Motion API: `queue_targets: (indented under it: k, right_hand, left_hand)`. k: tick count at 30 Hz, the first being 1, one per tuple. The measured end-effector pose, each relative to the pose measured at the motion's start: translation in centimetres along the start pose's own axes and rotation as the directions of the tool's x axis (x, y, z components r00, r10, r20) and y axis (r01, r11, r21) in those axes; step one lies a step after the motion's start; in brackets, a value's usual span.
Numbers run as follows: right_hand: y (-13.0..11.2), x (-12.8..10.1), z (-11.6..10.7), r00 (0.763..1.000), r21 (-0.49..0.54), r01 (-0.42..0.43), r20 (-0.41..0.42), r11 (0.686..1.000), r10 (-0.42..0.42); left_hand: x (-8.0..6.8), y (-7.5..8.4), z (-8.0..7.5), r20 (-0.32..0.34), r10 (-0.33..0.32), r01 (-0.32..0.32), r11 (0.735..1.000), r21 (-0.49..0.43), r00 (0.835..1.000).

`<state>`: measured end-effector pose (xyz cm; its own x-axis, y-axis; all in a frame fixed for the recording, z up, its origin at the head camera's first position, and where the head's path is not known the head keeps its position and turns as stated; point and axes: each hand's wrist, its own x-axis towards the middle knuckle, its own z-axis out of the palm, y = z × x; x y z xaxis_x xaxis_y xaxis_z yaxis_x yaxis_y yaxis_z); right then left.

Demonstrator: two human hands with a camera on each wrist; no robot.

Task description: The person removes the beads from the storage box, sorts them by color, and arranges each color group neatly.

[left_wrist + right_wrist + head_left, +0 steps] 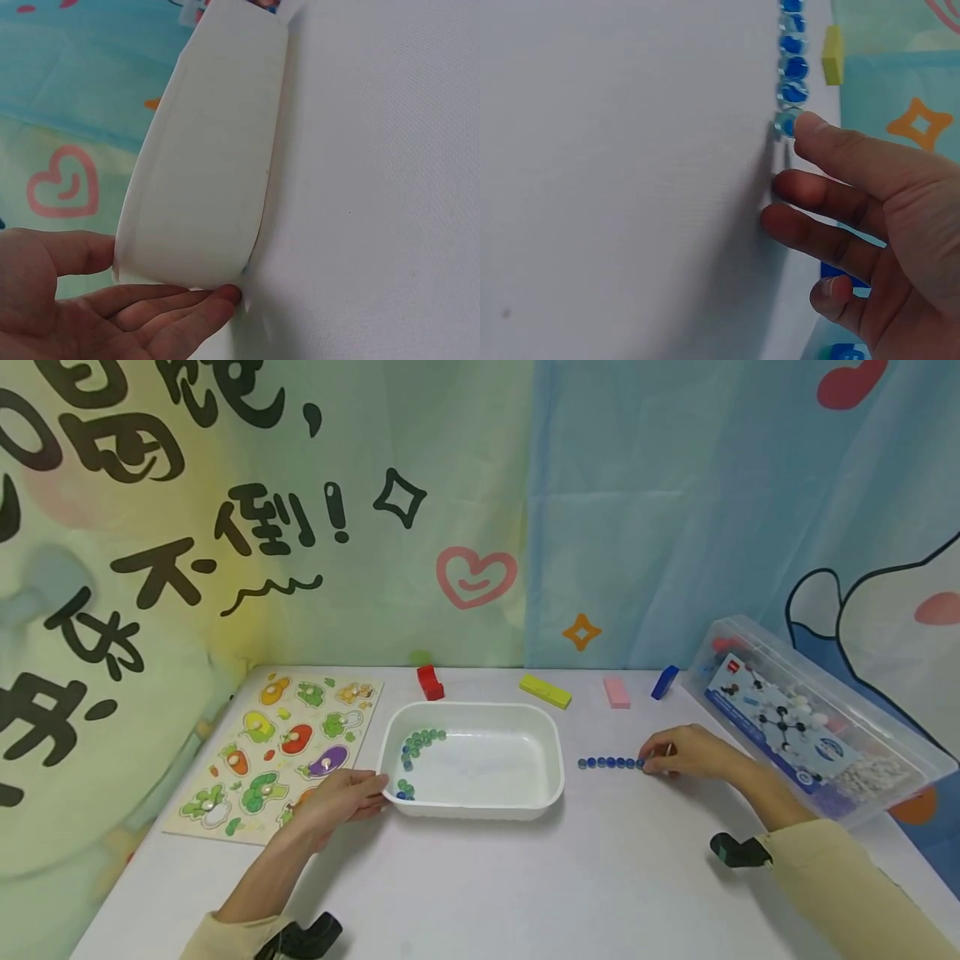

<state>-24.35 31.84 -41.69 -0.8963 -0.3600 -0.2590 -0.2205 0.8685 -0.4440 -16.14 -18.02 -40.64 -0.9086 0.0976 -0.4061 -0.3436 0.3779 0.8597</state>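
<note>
My left hand [341, 802] holds the left end of a white plastic tray [480, 812]. In the left wrist view its thumb lies at the rim and its fingers against the tray's outer wall [202, 165]. Green marbles [426, 737] and a few blue ones sit along the tray's left side. To the right of the tray, several blue glass marbles [602, 762] form a straight row on the table. My right hand [693, 752] pinches the marble [786, 124] at the row's right end; its thumb touches it, and the index finger is hidden behind the thumb.
A vegetable puzzle board [251, 735] lies at left. Along the back stand a red block [430, 682], a yellow block [545, 691], a pink block [617, 692] and a blue block [664, 682]. A clear lidded box [892, 760] fills the right side. A printed curtain [645, 527] hangs behind.
</note>
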Motion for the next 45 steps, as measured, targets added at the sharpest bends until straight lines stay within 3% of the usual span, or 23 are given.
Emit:
queue_targets:
  k: [5,8,15,21,24,28,36,45]
  right_hand:
    - [-0.7,0.3,-1.7,0.999,-0.001,0.035,-0.028,0.999,-0.035]
    - [-2.3,0.8,-3.2,0.996,-0.003,0.081,-0.046,0.997,-0.081]
    - [-10.4,4.1,-4.8,0.982,-0.07,0.186,-0.024,0.98,-0.188]
    - [-19.4,7.8,-3.2,0.932,-0.084,0.362,0.073,0.929,-0.356]
    - [-23.4,9.4,-1.5,0.911,-0.061,0.401,0.133,0.914,-0.39]
    - [-26.9,11.4,1.0,0.891,-0.047,0.423,0.203,0.905,-0.406]
    - [-29.3,13.9,5.1,0.897,-0.084,0.354,0.313,0.931,-0.313]
    - [-29.5,14.6,7.0,0.893,-0.091,0.313,0.367,0.945,-0.261]
  left_hand:
    - [0.0,0.0,0.0,-0.001,0.007,-0.007,1.0,0.002,1.0]
    - [0.0,0.0,-0.1,-0.001,0.008,-0.008,1.0,0.004,1.0]
    - [-0.1,0.1,-0.3,-0.004,0.003,-0.003,1.0,-0.007,1.0]
    - [0.1,0.2,-0.4,-0.002,-0.003,0.003,1.0,0.0,1.0]
    - [0.3,0.3,-0.4,0.006,-0.004,0.004,1.0,0.002,1.0]
    - [0.3,0.5,-0.3,0.03,0.0,0.0,1.0,0.003,1.0]
    - [0.3,0.4,-0.3,0.03,-0.014,0.014,1.0,-0.013,0.999]
    - [0.3,0.2,-0.2,0.013,-0.02,0.02,1.0,-0.024,1.0]
